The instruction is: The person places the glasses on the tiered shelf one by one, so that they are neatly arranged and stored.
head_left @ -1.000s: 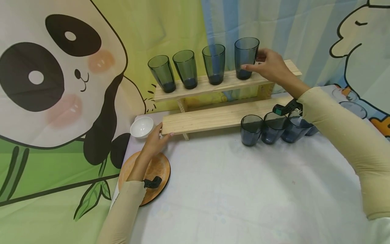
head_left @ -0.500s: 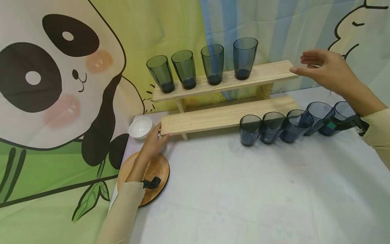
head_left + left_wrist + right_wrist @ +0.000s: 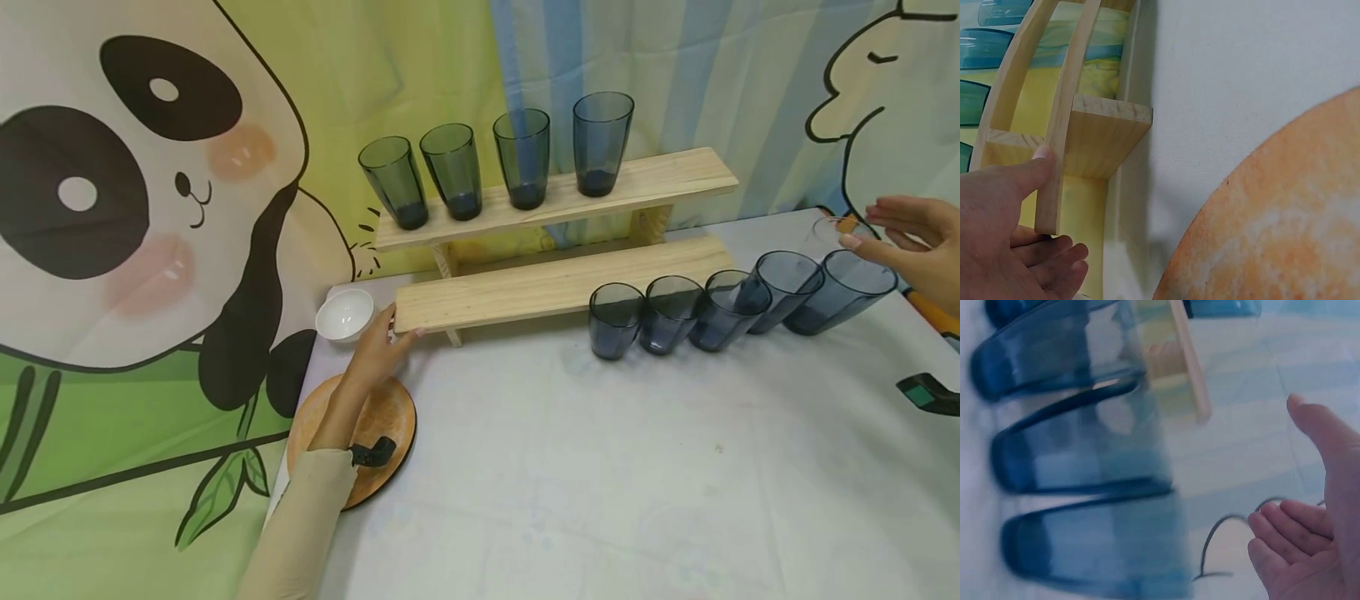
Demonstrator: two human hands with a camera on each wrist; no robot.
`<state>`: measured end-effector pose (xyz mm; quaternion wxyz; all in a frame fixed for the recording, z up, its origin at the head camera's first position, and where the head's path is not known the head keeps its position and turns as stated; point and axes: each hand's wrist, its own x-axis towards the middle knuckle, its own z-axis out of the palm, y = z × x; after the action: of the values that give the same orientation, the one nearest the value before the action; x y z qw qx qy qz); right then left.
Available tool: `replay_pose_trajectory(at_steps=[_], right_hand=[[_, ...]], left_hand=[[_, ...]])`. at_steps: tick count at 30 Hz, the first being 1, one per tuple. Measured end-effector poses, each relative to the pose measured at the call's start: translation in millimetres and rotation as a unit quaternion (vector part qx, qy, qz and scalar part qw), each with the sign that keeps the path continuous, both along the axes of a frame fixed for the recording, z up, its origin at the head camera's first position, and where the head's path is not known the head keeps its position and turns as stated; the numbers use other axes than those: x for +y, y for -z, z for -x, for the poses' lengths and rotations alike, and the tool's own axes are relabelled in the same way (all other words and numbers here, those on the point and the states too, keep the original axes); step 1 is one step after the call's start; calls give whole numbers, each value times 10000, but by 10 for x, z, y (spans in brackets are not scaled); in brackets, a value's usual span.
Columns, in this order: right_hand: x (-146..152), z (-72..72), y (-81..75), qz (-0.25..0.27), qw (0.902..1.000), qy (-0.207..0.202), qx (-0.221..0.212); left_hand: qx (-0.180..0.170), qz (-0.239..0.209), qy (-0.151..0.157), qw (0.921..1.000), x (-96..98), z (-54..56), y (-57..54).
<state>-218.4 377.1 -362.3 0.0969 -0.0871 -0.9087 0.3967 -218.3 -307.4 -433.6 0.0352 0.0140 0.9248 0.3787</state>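
Plainly, our left grip point(image 3: 375, 354) is clamped on the near left end of the lower board point(image 3: 495, 292) of the wooden shelf point(image 3: 651, 223). Our right grip point(image 3: 918, 250), fingers and thumb apart, hangs near the rightmost of five blue glasses point(image 3: 727, 315) on the worktop point(image 3: 570, 467); it seems clear of them, though our right wrist view is blurred. Four tumblers point(image 3: 525, 167) stand along the upper board point(image 3: 675, 177).

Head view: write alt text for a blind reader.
The left hand holds a wooden rack by the left end of its lower shelf; four tinted glasses stand on the upper shelf. The empty right hand hovers near five more glasses on the white table. A white bowl and round brown board sit at left.
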Motion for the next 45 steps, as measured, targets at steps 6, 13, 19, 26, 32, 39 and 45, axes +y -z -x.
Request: replay_pose_trajectory(at_steps=[6, 13, 19, 26, 32, 39, 45], right_hand=[[179, -194, 354, 95, 9984, 544, 73], [296, -334, 720, 319, 9975, 578, 257], [295, -342, 955, 472, 9983, 323, -78], [236, -225, 1182, 103, 9988, 247, -401], [215, -177, 1338, 315, 9994, 61, -84], [190, -171, 1335, 497, 9986, 134, -148], [172, -172, 1315, 397, 9986, 259, -244]], left_hand=[[-13, 21, -21, 10000, 2, -5, 15], [-20, -5, -41, 10000, -2, -10, 14], [-33, 9, -52, 10000, -13, -4, 24], [-48, 100, -88, 9999, -22, -10, 36], [-24, 55, -74, 10000, -8, -9, 37], [-19, 36, -50, 10000, -5, -5, 26], [-11, 9, -43, 10000, -3, -7, 12]])
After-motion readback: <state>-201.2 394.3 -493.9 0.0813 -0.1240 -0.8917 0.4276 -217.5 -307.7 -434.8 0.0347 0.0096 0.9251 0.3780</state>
